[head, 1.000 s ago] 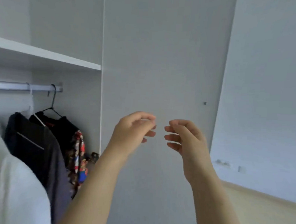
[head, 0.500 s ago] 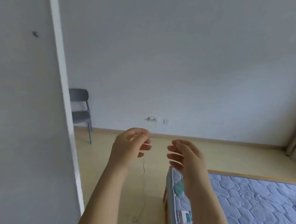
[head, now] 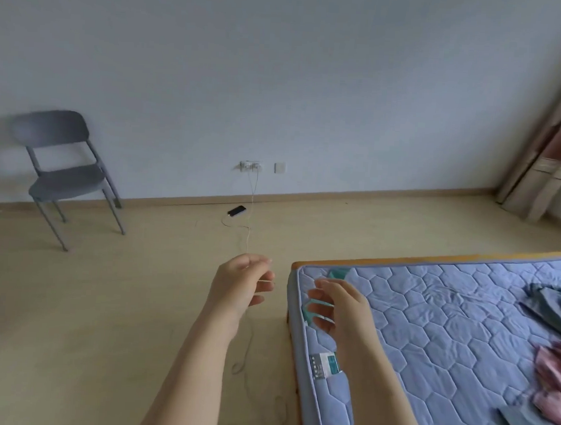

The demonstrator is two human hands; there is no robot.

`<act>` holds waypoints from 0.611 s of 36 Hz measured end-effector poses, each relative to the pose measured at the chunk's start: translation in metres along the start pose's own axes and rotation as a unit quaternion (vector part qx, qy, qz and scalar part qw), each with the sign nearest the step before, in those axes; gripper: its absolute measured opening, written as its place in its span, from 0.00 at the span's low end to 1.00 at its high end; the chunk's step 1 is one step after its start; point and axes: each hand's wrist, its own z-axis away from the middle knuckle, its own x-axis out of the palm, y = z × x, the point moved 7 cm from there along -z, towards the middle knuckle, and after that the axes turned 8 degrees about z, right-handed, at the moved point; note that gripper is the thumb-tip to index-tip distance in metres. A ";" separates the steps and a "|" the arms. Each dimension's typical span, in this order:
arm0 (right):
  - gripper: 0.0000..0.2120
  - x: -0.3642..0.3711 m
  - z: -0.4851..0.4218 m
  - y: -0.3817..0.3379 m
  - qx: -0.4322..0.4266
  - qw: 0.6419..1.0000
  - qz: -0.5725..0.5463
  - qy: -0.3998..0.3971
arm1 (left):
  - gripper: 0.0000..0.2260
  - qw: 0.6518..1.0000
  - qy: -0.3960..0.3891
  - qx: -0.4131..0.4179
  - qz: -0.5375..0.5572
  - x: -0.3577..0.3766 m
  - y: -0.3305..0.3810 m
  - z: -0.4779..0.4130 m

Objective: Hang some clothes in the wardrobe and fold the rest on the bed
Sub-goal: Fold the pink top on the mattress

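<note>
Clothes (head: 553,382) lower right get cut off on quilted mattress (head: 446,318); left hand (head: 243,282), right hand (head: 339,308) loosely curled, empty.

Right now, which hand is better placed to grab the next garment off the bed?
Probably the right. The right hand hangs empty over the mattress edge, nearer the pink garment and the grey-blue garment lying further right. The left hand, also empty, is over the floor.
</note>
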 end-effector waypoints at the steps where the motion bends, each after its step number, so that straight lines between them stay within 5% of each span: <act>1: 0.07 0.002 -0.010 -0.001 0.006 1.000 -0.003 0.006 | 0.05 1.000 -0.005 -0.004 -0.002 0.003 0.000 -0.012; 22: 0.09 -0.014 -0.139 -0.033 0.041 0.998 -0.026 0.043 | 0.08 0.999 -0.040 -0.032 0.014 0.074 0.015 -0.146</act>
